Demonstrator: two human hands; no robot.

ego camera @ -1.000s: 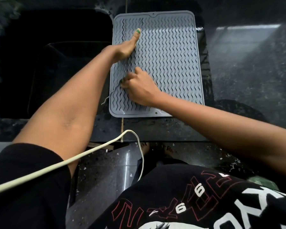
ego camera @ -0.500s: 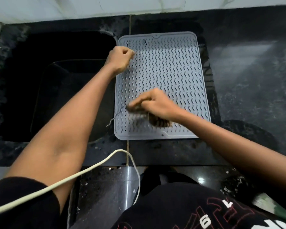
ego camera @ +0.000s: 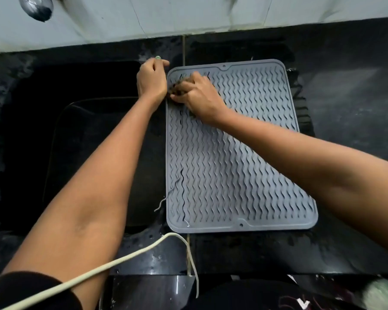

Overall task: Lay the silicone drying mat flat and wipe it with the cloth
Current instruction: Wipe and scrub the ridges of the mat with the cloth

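The grey silicone drying mat (ego camera: 244, 157) with wavy ridges lies flat on the black counter. My right hand (ego camera: 197, 96) is bunched round a dark cloth (ego camera: 176, 89) and presses it onto the mat's far left corner; most of the cloth is hidden under the fingers. My left hand (ego camera: 151, 79) sits at the mat's far left edge with its fingers curled, thumb stretched toward the wall; whether it pinches the mat's rim is hidden.
A dark sink (ego camera: 81, 139) lies left of the mat. A white tiled wall (ego camera: 188, 14) runs along the back, with a metal tap (ego camera: 37, 6) at top left. A pale cord (ego camera: 112, 262) crosses the front counter edge. A loose thread (ego camera: 166, 200) hangs off the mat's left side.
My right hand slid the cloth from the mat's near left part up to its far left corner. My left hand shifted off the mat to its far left edge. The camera tilted up.
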